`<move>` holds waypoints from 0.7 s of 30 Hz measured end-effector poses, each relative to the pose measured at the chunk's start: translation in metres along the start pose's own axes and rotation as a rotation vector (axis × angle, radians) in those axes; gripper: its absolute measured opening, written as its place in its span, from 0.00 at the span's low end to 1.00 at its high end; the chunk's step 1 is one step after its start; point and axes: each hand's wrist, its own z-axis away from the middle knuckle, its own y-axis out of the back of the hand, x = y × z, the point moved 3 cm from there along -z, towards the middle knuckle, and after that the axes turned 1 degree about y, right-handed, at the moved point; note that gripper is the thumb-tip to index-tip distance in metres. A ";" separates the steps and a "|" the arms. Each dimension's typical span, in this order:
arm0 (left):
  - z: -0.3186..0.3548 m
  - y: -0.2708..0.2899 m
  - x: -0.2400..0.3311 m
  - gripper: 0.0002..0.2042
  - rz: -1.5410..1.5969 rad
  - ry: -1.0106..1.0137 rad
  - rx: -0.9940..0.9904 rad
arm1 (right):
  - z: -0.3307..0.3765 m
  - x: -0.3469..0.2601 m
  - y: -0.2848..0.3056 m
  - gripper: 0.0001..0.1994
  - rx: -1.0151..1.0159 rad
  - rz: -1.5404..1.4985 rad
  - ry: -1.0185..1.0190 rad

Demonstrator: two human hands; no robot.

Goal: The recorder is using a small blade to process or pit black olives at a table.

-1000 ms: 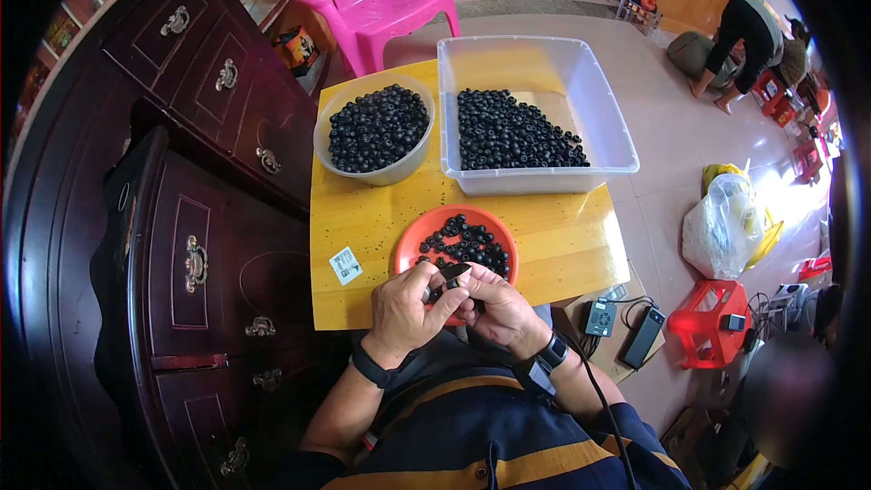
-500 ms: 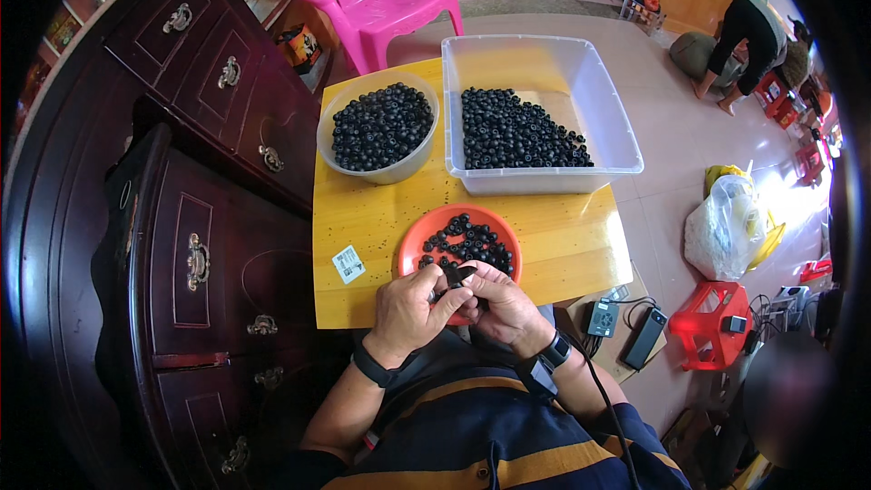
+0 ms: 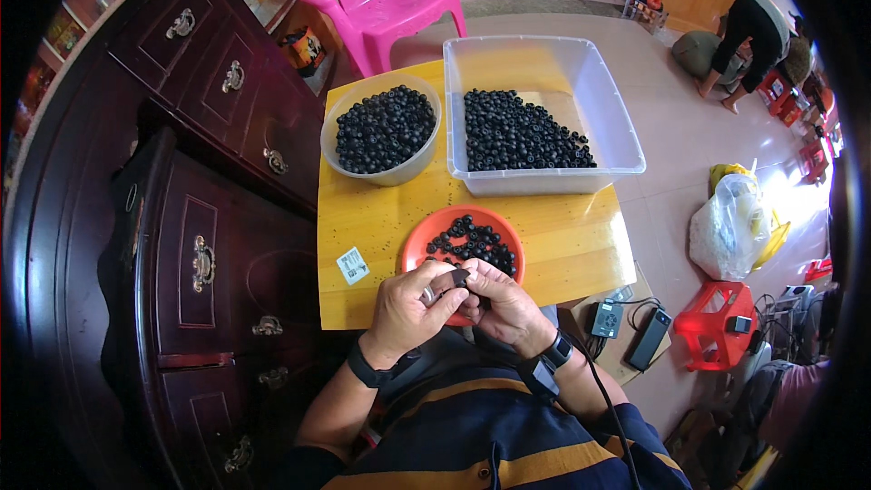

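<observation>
At the near edge of the wooden table, my left hand [image 3: 408, 307] and my right hand [image 3: 504, 306] meet over the near rim of a round orange-red plate [image 3: 413, 249]. Both are closed, fingertips pinched around a small dark flat piece [image 3: 460, 278]. Fingers cover most of it, so its kind and anything inside it cannot be made out. Small round black beads [image 3: 472, 240], some with visible holes, lie loose on the plate just beyond my fingertips. A dark band circles my left wrist; on the right one is a watch-like band.
A round translucent tub [image 3: 381, 132] and a larger clear rectangular bin [image 3: 544, 113] hold many black beads behind the plate. A white label [image 3: 352, 265] lies left. Dark drawers [image 3: 200, 263] flank the table; a pink chair [image 3: 376, 0] stands behind. A person bends at far right.
The dark piece has turned between my fingertips and its pointed end no longer sticks out to the right. My left fingers have shifted slightly around it. Plate and tubs remain in place.
</observation>
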 end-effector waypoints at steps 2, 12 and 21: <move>-0.002 0.001 0.004 0.09 0.040 -0.004 -0.022 | 0.003 -0.001 -0.002 0.04 -0.015 -0.005 -0.001; -0.067 0.046 0.010 0.12 -0.354 -0.031 0.185 | 0.019 -0.003 0.004 0.08 0.124 -0.103 -0.052; -0.025 0.037 0.000 0.11 -0.116 0.116 0.015 | 0.014 -0.001 -0.010 0.16 0.162 -0.210 -0.082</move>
